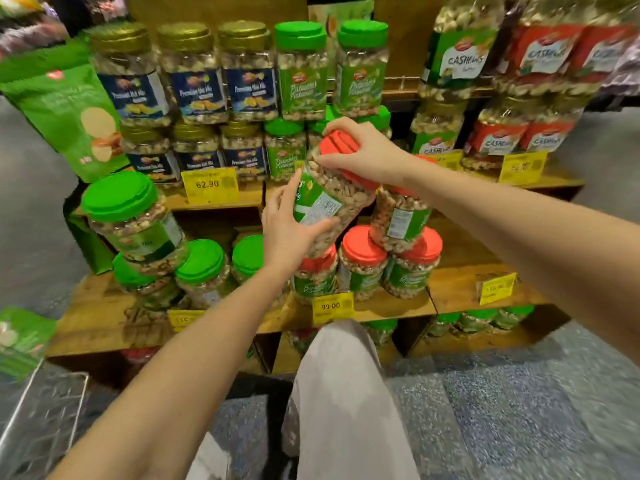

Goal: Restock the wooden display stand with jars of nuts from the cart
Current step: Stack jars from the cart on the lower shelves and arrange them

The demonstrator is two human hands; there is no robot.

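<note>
I hold a red-lidded jar of nuts (329, 202) tilted above the middle shelf of the wooden display stand (460, 285). My right hand (363, 150) grips its red lid from above. My left hand (291, 226) cups the jar's lower body and base. Beneath it stand three red-lidded jars (363, 261), with another red-lidded jar (398, 216) stacked on top of them to the right. The metal cart (41, 420) shows at the bottom left corner.
Green-lidded jars (138, 223) are stacked on the shelf's left part. Gold- and green-lidded jars (242, 71) fill the upper shelves, cashew jars (460, 64) the right. Yellow price tags (332, 306) hang on shelf edges. Green pouches (69, 109) stand at left. My leg (339, 393) is near the stand.
</note>
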